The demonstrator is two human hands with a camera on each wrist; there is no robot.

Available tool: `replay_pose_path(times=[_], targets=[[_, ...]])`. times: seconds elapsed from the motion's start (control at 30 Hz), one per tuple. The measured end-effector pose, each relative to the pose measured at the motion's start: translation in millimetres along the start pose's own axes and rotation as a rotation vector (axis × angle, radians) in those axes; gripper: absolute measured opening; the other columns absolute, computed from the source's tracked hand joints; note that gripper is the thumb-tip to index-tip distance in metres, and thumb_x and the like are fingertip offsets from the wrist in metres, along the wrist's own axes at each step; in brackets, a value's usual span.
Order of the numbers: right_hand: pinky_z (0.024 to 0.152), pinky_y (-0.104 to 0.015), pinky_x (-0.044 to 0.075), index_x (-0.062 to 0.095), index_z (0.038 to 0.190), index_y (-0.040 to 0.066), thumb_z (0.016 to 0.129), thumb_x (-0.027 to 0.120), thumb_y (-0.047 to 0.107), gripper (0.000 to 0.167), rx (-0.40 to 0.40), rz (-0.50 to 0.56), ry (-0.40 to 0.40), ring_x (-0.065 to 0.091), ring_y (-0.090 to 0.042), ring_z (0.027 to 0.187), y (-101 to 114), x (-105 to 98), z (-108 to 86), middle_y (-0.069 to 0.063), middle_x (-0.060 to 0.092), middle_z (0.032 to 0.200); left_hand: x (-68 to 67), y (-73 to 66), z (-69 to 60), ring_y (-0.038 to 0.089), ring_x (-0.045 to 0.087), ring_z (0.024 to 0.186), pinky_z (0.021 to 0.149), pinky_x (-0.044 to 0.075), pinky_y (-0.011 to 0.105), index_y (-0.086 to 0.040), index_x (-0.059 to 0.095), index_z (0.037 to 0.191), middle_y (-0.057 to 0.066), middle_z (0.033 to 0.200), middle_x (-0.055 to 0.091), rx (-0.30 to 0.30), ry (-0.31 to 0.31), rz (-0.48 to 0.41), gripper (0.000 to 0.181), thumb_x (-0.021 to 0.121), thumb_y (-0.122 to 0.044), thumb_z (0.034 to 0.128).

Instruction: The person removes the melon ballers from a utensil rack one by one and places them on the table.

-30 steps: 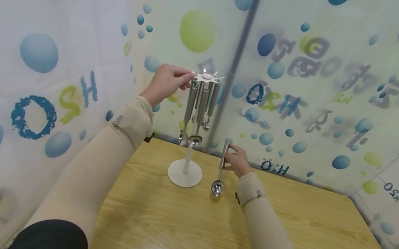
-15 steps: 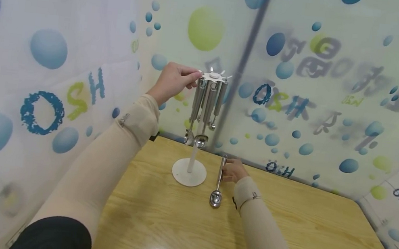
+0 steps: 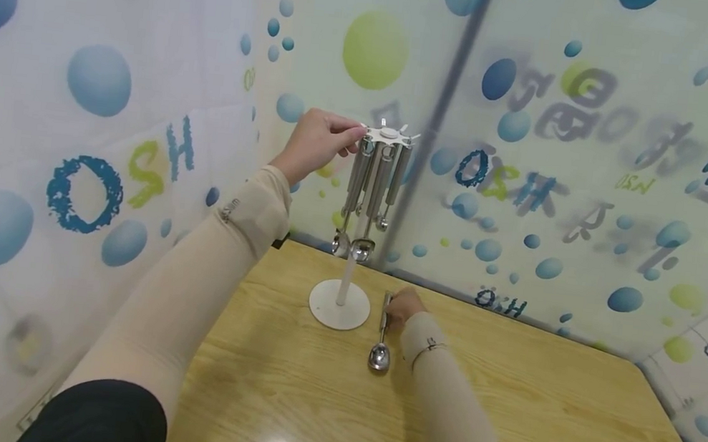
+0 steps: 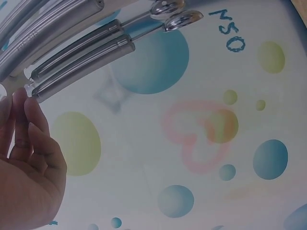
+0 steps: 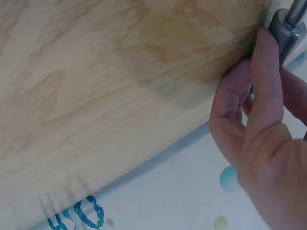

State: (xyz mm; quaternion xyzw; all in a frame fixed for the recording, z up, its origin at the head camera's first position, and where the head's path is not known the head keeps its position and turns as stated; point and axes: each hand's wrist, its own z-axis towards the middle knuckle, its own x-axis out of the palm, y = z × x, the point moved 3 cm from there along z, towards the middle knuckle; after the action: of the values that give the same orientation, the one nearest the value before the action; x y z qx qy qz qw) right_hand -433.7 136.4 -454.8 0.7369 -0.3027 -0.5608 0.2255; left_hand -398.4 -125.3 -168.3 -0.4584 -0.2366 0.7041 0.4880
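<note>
Tabletop (image 3: 567, 416): stand base (image 3: 324, 310), head view only

A silvery scoop (image 3: 380, 358) is held beside an upright white stand (image 3: 342, 297) hung with metal utensils (image 3: 379, 189).

The metal scoop (image 3: 380, 358) over the table and the hanging scoops (image 3: 380, 184) are plain silver, brightly reflective on their bowls and duller grey along the handles, while the rack (image 3: 322, 308) is white at its base, post and spoked top. The tabletop (image 3: 285, 379) is yellow-tan with streaked wood grain; beige sleeves (image 3: 180, 296), one meeting a black band (image 3: 103, 419), bear small dark print. The whitish backdrop (image 3: 325, 2) carries blue and lime-green bubbles, teal-blue and lime lettering, greyish shadowy characters and a faint pink heart outline (image 4: 165, 122).
</note>
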Motion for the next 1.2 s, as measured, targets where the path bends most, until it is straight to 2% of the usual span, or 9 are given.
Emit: replay_pose_path(times=[0.07,0.17,0.33,0.53,0.63,0.8,0.93,1.1,1.2], targets=[[0.055,-0.026,0.046,0.051,0.061,0.007,0.085,0.067,-0.003,0.031,-0.024,-0.124,-0.035,0.051,-0.017,0.061,4,-1,-1.7,-0.003,0.052,0.063,0.3,-0.9,0.5,0.017,0.068,0.088,0.084,0.053,0.029,-0.014,0.076,0.122,0.006,0.096,0.075,0.005,0.002,0.0,0.033,0.065,-0.036,0.101],[0.059,-0.026,0.047,0.054,0.063,0.006,0.086,0.069,-0.001,0.029,-0.015,-0.174,-0.049,0.052,-0.019,0.065,5,-2,-1.7,-0.004,0.053,0.066,0.4,-2.6,0.5,0.017,0.068,0.087,0.083,0.053,0.029,-0.014,0.076,0.122,0.007,0.095,0.075,0.014,-0.001,-0.002,0.033,0.064,-0.036,0.101],[0.064,-0.028,0.054,0.064,0.077,0.0,0.09,0.071,0.001,0.015,0.048,-0.09,-0.028,0.059,-0.019,0.07,-1,-2,2.7,-0.008,0.062,0.077,0.9,-4.1,0.2,0.02,0.068,0.089,0.076,0.051,0.028,-0.013,0.076,0.122,0.008,0.095,0.075,0.015,-0.005,-0.01,0.032,0.065,-0.035,0.101],[0.068,-0.032,0.059,0.068,0.092,-0.006,0.092,0.068,-0.003,0.003,0.074,0.121,0.019,0.067,-0.021,0.074,-9,-3,2.3,-0.012,0.068,0.085,2.6,-4.6,-0.2,0.019,0.068,0.089,0.064,0.044,0.027,-0.014,0.075,0.123,0.006,0.095,0.075,0.016,0.006,0.0,0.033,0.064,-0.036,0.1013],[0.075,-0.037,0.06,0.066,0.098,-0.011,0.093,0.066,-0.002,0.01,0.062,0.172,0.045,0.07,-0.024,0.079,-11,-7,-1.7,-0.02,0.07,0.094,2.9,-4.8,-0.5,0.02,0.068,0.091,0.063,0.042,0.027,-0.015,0.075,0.124,0.006,0.095,0.075,0.016,0.003,0.001,0.033,0.064,-0.036,0.1015],[0.092,-0.043,0.056,0.052,0.134,-0.017,0.1,0.059,0.001,0.039,0.008,0.21,0.029,0.065,-0.039,0.113,-3,-23,-13.3,-0.032,0.056,0.135,2.5,-3.9,-1.7,0.022,0.068,0.092,0.07,0.047,0.027,-0.014,0.075,0.124,0.007,0.096,0.075,0.012,0.001,0.016,0.033,0.063,-0.036,0.1019],[0.095,-0.045,0.054,0.04,0.147,-0.013,0.103,0.052,0.001,0.047,-0.111,0.332,-0.053,0.053,-0.047,0.128,27,-44,-30.2,-0.033,0.047,0.145,1.9,-1.6,-2.5,0.022,0.068,0.091,0.072,0.048,0.027,-0.014,0.074,0.125,0.008,0.096,0.075,0.0,0.0,0.023,0.033,0.064,-0.035,0.1019],[0.078,-0.038,0.058,0.06,0.138,0.0,0.102,0.054,0.001,0.037,-0.309,0.327,-0.341,0.066,-0.034,0.101,82,-72,-66.7,-0.021,0.065,0.119,1.1,1.1,-1.9,0.017,0.069,0.087,0.073,0.049,0.027,-0.014,0.075,0.124,0.008,0.095,0.076,-0.018,-0.013,0.009,0.032,0.065,-0.035,0.1013],[0.079,-0.037,0.058,0.064,0.133,0.002,0.102,0.056,0.001,0.032,-0.438,0.338,-0.488,0.068,-0.028,0.097,114,-84,-92.3,-0.017,0.067,0.112,0.5,0.6,-0.8,0.015,0.068,0.086,0.074,0.049,0.027,-0.014,0.075,0.124,0.007,0.095,0.076,-0.017,-0.015,0.004,0.033,0.065,-0.036,0.1011]])
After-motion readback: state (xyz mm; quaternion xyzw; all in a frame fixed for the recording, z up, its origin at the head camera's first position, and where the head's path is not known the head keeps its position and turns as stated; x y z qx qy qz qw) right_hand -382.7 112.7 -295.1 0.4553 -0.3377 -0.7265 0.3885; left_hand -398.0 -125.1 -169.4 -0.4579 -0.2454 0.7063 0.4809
